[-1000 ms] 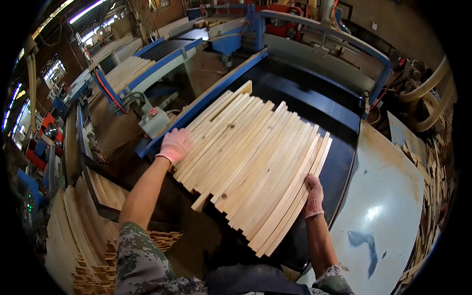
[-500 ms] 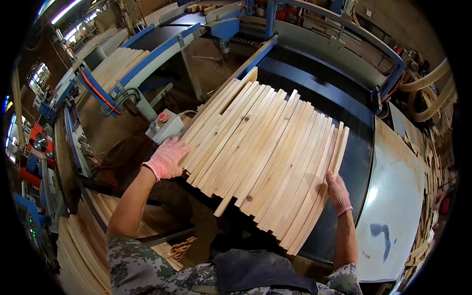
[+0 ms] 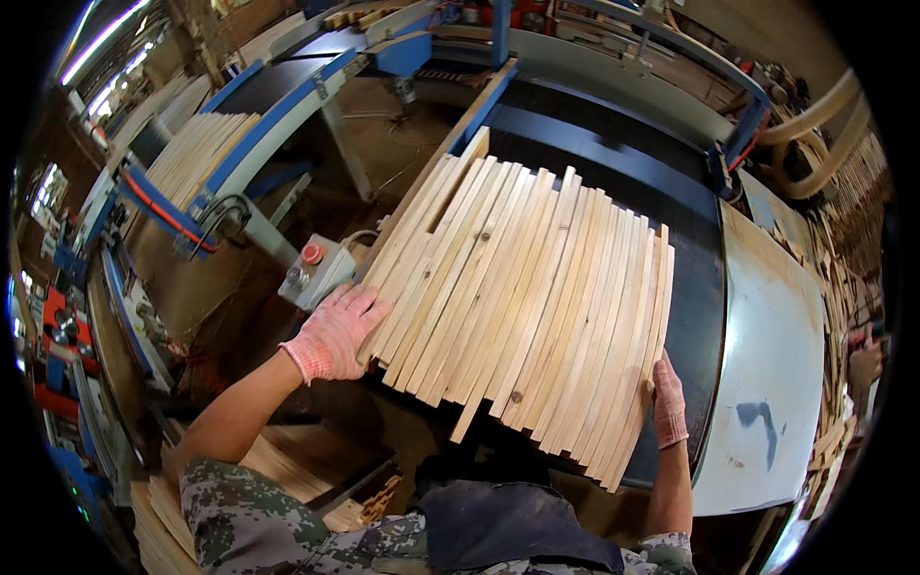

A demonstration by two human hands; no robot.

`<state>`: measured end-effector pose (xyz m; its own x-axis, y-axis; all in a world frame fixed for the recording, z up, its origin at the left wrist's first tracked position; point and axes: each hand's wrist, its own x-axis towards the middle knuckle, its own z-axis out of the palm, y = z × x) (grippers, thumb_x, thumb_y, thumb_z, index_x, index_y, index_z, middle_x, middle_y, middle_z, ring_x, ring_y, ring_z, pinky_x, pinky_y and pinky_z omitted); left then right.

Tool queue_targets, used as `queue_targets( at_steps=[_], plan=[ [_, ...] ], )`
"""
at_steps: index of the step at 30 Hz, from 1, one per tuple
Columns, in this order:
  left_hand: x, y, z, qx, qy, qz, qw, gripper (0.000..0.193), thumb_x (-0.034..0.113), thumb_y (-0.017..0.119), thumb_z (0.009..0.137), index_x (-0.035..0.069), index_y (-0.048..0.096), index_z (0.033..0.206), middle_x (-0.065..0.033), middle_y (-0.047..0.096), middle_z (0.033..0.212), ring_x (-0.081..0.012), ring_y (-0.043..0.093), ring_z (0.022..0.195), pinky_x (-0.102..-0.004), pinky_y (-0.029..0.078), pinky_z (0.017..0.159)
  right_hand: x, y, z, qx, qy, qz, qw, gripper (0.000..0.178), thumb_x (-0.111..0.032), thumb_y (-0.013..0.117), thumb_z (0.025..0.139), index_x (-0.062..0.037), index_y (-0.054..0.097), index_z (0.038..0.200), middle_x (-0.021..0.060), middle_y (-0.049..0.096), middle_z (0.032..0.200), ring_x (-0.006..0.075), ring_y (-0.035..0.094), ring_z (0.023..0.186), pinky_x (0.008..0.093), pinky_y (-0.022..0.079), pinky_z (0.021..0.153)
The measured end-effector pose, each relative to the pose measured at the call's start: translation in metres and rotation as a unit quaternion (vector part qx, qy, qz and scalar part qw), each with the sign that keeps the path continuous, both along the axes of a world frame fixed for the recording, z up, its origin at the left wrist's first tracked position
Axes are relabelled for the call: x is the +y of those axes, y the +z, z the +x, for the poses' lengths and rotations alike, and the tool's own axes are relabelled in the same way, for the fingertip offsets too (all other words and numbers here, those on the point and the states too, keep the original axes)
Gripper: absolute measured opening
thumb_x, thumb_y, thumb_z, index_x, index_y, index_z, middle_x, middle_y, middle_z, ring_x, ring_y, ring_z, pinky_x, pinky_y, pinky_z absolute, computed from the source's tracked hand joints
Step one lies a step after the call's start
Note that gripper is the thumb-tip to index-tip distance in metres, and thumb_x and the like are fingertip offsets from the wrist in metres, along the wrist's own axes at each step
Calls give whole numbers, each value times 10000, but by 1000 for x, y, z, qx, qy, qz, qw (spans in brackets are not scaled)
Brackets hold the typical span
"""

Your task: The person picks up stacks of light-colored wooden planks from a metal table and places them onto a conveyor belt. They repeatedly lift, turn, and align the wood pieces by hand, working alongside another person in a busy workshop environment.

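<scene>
At the lower edge of the frame, a dark apron between two camouflage sleeves, with stacked boards at the lower left, partly behind the arm. Just above, left of centre, the left hand in a pink knit glove, laid against the near left corner of the batch of wooden strips, fingers over the edge, lying close together. Right of centre and slightly lower, the right hand, gloved alike, set along the batch's right side, fingers pointing up the frame. Cannot tell, for either hand, whether clamped on the wood or only pressed to it, undersides being hidden.

In the middle of the frame, between both hands, the pale batch itself: many narrow strips side by side, ends uneven, a few dark knots, one strip jutting out at the near end, a narrow slot near the far left corner. Under and beyond the batch, a dark surface; beside it at right, a pale blue-grey panel with a dark smear.

Just beyond the left hand, a grey control box with a red button. Toward the right rim, piled wood scraps. Farther off, pale hoses at the upper right, a blue-edged conveyor and more strips at the upper left, then bright strip lights.
</scene>
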<state>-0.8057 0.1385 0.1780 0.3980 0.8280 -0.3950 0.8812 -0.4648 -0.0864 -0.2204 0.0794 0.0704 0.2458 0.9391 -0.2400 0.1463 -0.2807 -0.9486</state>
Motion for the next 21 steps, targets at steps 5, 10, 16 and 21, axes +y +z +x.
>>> queue_targets(
  at_steps=[5,10,16,21],
  plan=[
    [7,-6,-5,-23,-63,39,997,1159,487,891,721,48,361,1654,-245,455,1636,-395,378,1568,-511,184,1350,-2,-5,0,69,-18,0,997,873,-557,621,1080,4,344,1688,135,483,1674,236,403,1565,373,282,1288],
    [47,20,13,-5,-59,-7,998,989,407,850,787,51,430,1609,-199,558,1542,-361,472,1499,-513,229,1325,3,14,-5,77,3,17,997,874,-541,633,1080,18,339,1685,139,472,1682,247,419,1555,372,297,1282],
    [108,21,38,-54,-44,29,997,682,359,795,859,127,615,1475,-99,734,1301,-296,649,1282,-506,425,1154,-3,-7,-7,55,-13,32,998,762,-420,608,1120,9,339,1689,148,488,1663,246,432,1544,362,302,1276],
    [194,10,73,-64,-6,109,992,470,273,792,877,138,707,1320,-139,772,1203,-337,704,1168,-478,523,1019,-1,-14,-17,11,-15,77,997,639,-273,571,1117,41,394,1644,129,586,1523,203,536,1376,339,402,1186]
  ],
)
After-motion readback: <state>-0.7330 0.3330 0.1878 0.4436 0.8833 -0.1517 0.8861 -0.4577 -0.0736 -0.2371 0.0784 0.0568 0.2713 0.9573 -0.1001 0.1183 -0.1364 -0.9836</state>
